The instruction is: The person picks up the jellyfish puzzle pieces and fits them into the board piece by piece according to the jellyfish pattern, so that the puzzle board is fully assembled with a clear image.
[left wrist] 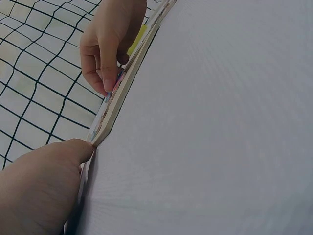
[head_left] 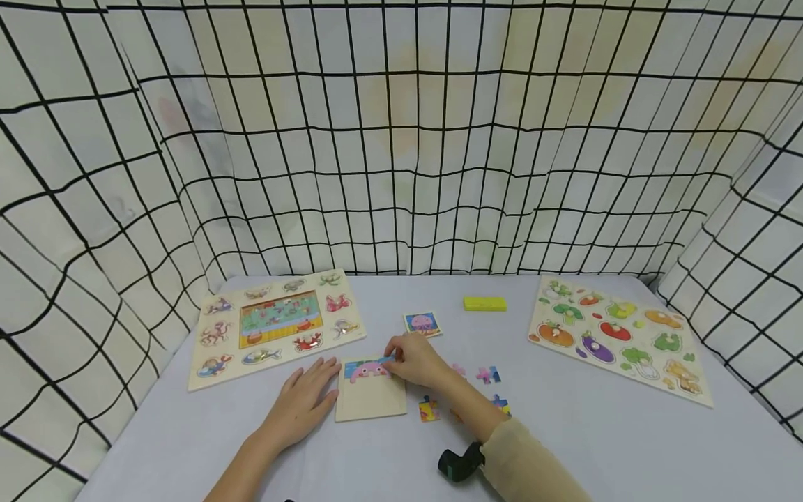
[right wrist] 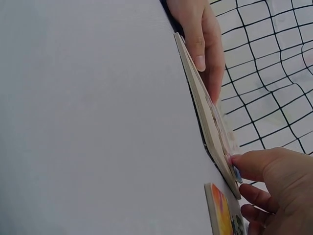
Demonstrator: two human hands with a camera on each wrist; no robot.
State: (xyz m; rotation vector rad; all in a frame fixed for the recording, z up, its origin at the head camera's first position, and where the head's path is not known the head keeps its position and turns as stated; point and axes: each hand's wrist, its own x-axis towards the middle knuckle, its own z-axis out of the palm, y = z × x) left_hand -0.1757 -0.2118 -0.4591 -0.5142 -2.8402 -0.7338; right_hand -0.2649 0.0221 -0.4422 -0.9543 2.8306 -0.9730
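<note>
A small square wooden puzzle board [head_left: 371,403] lies in the middle of the table, with pink and blue jigsaw pieces [head_left: 365,370] along its far edge. At its top right corner my right hand [head_left: 415,360] pinches a jigsaw piece [right wrist: 237,174] between thumb and fingers; most of that piece is hidden in the head view. My left hand [head_left: 302,403] rests on the table with fingers extended, its thumb at the board's left edge. Several loose jigsaw pieces [head_left: 429,408] lie right of the board, partly behind the right forearm.
Beyond the board lies a square jellyfish picture [head_left: 423,323]. A yellow block [head_left: 484,304] sits farther back. A sea-animal puzzle board [head_left: 213,366] lies at the left, a vegetable puzzle board [head_left: 633,335] at the right. Black-and-white grid netting [head_left: 401,153] surrounds the table.
</note>
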